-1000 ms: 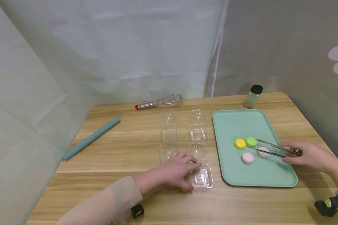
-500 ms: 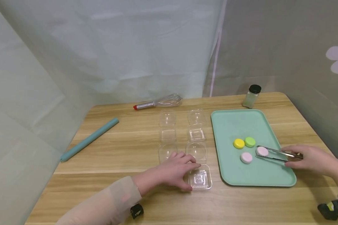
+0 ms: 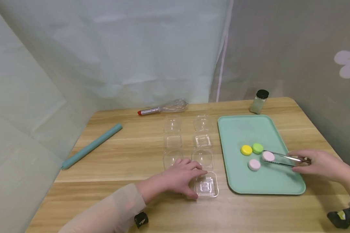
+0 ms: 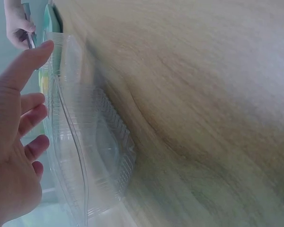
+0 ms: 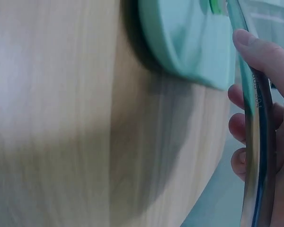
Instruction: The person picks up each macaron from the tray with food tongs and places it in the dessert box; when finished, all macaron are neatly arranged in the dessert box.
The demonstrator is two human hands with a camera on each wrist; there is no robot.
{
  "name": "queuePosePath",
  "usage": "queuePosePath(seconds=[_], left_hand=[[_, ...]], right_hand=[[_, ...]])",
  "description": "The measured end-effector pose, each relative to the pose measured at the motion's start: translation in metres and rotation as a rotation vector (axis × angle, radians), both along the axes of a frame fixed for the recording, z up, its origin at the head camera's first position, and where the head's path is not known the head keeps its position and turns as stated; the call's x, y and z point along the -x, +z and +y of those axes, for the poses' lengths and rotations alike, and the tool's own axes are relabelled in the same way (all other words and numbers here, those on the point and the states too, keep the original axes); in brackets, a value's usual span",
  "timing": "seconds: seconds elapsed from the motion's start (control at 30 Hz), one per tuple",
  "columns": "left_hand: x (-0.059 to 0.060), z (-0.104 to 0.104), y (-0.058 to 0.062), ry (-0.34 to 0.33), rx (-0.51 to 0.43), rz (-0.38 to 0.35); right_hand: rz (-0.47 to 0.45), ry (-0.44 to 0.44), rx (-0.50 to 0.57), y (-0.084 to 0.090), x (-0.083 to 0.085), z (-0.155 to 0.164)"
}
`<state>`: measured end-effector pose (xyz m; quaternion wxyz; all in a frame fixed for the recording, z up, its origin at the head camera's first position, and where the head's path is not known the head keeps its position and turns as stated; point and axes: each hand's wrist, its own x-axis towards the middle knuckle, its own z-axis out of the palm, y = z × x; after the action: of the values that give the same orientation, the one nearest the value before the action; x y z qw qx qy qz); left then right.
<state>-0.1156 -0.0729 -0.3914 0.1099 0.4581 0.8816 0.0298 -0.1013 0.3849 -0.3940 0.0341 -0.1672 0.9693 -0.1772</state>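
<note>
My right hand grips metal tongs over the right side of the mint-green tray. A pale pink macaron sits between the tong tips. On the tray are a yellow macaron, a green macaron and another pale pink macaron. My left hand rests at the left side of a clear plastic box, its thumb and forefinger spread at the rim. In the left wrist view the same box stands beside loosely bent fingers.
More clear hinged boxes stand open behind my left hand. A whisk lies at the back edge, a blue-green rod at the left. Behind the tray stands a jar with a black lid.
The tongs have come in around the right-hand pink macaron, and it has shifted slightly left and up with them. My left hand has stayed at the box.
</note>
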Motion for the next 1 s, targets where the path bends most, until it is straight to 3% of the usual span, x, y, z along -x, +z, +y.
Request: queuePosePath(seconds=[0.23,0.57,0.77,1.0], left_hand=[[-0.001,0.000,-0.003,0.028,-0.028,-0.027],[-0.002,0.002,-0.001,0.036,-0.022,-0.023],[-0.004,0.002,0.001,0.038,-0.013,-0.022],[-0.006,0.002,0.001,0.051,-0.032,-0.036]], right_hand=[[0.012,0.052,-0.047,0.010,0.004,-0.020],[0.044,0.202,0.024,0.020,0.007,-0.062],[-0.017,0.318,0.077,0.027,0.008,-0.093],[-0.065,0.394,0.089,0.027,0.007,-0.123]])
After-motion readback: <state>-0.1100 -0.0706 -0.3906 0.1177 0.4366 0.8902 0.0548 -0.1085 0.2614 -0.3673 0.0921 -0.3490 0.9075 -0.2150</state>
